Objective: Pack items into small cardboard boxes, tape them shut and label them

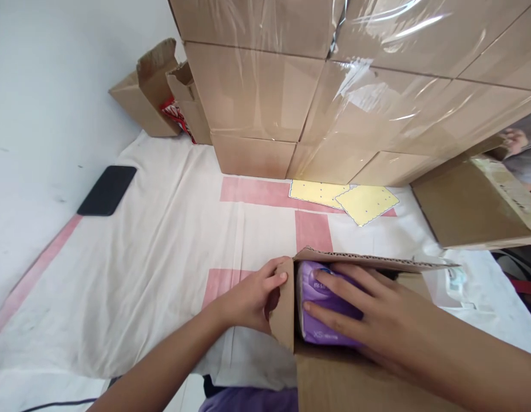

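Note:
An open cardboard box (360,375) lies in front of me on the cloth-covered table. In its opening sits a purple soft pack that looks like tissues (310,323), with white print. My right hand (355,303) reaches over the pack, fingers spread across its top and front; its thumb is hidden. With my left hand (268,289) I grip the box's left flap (285,312), fingertips at the flap's upper edge. Another flap (377,260) stands up along the far side of the opening.
Film-wrapped cartons (257,91) form a wall at the back. Two yellow cards (366,203) lie before it. A black phone (106,190) rests at left. Opened boxes (158,86) with a red packet (175,111) stand behind. At right, another person's hand (515,140) is by a box (471,206).

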The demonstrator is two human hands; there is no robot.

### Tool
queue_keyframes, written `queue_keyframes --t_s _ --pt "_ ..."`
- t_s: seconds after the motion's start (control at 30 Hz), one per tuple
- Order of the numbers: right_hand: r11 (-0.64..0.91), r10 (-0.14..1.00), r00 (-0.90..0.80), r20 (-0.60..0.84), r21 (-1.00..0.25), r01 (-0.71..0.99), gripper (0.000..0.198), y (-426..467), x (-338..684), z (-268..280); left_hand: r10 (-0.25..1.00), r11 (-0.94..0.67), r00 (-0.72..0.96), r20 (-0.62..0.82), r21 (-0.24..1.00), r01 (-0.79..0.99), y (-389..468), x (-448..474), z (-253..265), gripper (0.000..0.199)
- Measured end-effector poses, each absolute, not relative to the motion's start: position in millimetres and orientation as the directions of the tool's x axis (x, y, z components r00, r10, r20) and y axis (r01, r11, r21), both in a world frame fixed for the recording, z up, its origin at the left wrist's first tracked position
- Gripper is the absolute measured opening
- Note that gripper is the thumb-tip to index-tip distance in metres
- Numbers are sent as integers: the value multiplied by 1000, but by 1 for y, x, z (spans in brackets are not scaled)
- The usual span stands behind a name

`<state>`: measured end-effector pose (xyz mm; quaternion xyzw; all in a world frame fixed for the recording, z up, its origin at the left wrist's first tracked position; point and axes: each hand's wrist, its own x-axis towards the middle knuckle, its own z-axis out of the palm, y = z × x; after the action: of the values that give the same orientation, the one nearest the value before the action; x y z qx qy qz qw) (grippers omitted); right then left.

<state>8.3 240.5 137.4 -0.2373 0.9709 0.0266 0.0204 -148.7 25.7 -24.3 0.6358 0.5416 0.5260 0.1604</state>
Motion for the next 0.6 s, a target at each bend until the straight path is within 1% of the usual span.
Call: queue_keyframes --t_s 0.13,0.2,0.3,0.37,0.4,0.43,0.53,0.57,0.6 --pt "866 -487 -867 -107 75 -495 69 239 5 111 858 -359 -140 494 772 525 25 -148 -22 135" --pt "865 -483 -867 -125 89 -494 60 237 4 100 858 -368 -136 495 778 510 25 -148 -22 134" --pt "883 -422 -898 -125 167 -438 40 233 5 86 857 -379 -129 499 780 498 24 -149 -24 132" --pt "892 -382 -915 -132 208 -402 35 231 5 81 860 -376 -128 494 784 494 23 -149 -26 131" --pt "898 -367 -917 -156 196 -393 35 231 4 82 862 -375 -129 491 787 491 23 -149 -26 132" --pt "910 -353 -916 -191 157 -383 38 231 3 85 863 -372 -132 488 790 487 23 -150 -27 133" --pt "943 -329 -909 -255 -42 -330 53 237 4 113 855 -375 -139 499 782 497 23 -152 -27 135" --pt "939 -343 -907 -244 -104 -327 57 241 9 125 851 -376 -137 506 771 514 23 -153 -27 133" --pt "939 -337 -921 -196 -150 -311 58 247 17 138 845 -380 -133 519 755 535 24 -154 -26 130"
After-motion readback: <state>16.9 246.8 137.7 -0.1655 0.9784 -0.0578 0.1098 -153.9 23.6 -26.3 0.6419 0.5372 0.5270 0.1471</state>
